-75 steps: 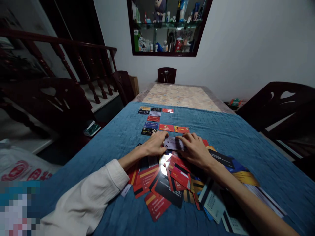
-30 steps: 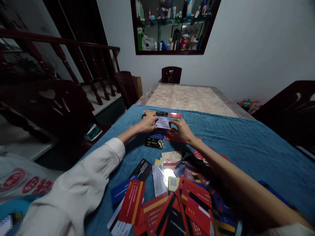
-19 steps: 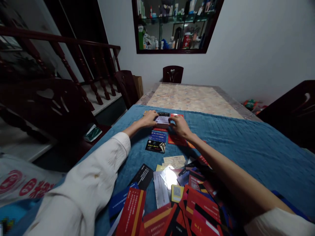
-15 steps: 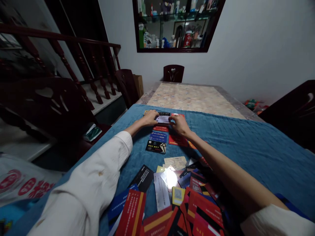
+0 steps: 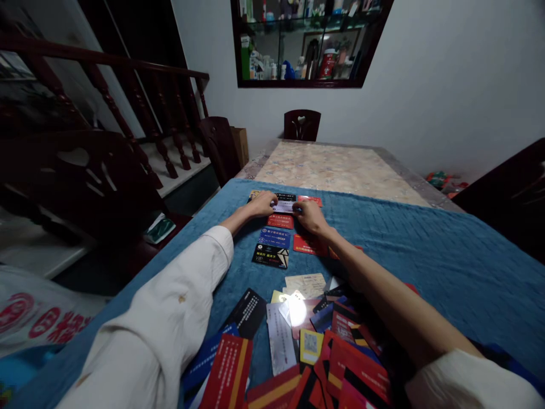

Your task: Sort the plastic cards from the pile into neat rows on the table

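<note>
A silver card (image 5: 284, 207), its small print illegible, lies between the left hand (image 5: 261, 204) and right hand (image 5: 310, 217) on the far plush blue cloth (image 5: 383, 238); each grip meets one end, whether pinching or merely touching I cannot tell. Nearer, a black card (image 5: 271, 256) reads "VIP". Glare hides part of the near glossy card heap (image 5: 310, 345), cut off below.

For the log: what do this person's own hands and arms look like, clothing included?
Both the left hand and right hand are ungloved. The left sleeve is off-white, slightly wrinkled, with a small brownish mark; the right sleeve is similarly pale.
</note>
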The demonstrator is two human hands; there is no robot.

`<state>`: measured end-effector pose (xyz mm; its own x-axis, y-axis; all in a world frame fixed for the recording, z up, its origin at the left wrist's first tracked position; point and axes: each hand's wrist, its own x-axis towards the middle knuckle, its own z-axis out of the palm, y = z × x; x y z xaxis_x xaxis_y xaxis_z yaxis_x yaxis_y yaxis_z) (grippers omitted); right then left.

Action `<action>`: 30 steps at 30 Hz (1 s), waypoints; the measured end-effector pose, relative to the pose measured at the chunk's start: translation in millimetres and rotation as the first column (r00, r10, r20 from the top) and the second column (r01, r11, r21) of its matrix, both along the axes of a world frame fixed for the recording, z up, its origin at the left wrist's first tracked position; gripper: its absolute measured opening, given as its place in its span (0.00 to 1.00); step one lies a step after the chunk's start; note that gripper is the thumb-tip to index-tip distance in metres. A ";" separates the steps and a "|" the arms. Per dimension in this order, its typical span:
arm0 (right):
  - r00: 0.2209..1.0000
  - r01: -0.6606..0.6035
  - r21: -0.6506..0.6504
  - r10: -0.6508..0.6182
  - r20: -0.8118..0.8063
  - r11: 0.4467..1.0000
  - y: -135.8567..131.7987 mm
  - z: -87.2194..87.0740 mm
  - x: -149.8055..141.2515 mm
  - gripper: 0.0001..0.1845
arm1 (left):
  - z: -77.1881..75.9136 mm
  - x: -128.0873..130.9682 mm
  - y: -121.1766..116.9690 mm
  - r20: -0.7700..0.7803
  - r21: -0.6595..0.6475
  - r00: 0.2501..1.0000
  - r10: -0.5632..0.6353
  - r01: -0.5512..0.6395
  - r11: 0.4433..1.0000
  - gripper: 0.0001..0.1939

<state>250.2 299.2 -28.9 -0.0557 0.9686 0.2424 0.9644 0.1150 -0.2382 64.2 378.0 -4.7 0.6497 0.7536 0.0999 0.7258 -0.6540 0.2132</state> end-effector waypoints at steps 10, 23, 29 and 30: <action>1.000 0.004 -0.011 -0.004 0.001 1.000 2.6 -5.8 1.9 0.16 | 3.3 3.9 -11.6 -0.135 0.027 0.990 0.029 -0.026 0.999 0.20; 1.000 -0.012 0.007 0.013 -0.019 1.000 0.2 -5.2 2.2 0.16 | 2.7 6.8 -15.2 -0.201 0.045 0.979 0.039 -0.030 0.999 0.22; 0.999 -0.019 0.004 0.019 -0.036 1.000 -2.8 -4.6 4.5 0.16 | 4.7 9.0 -18.2 -0.195 0.034 0.981 0.007 0.000 0.999 0.25; 0.999 -0.018 0.002 0.018 -0.039 1.000 -3.2 -4.4 4.7 0.16 | 5.0 9.2 -18.7 -0.195 0.035 0.981 0.003 0.004 0.999 0.25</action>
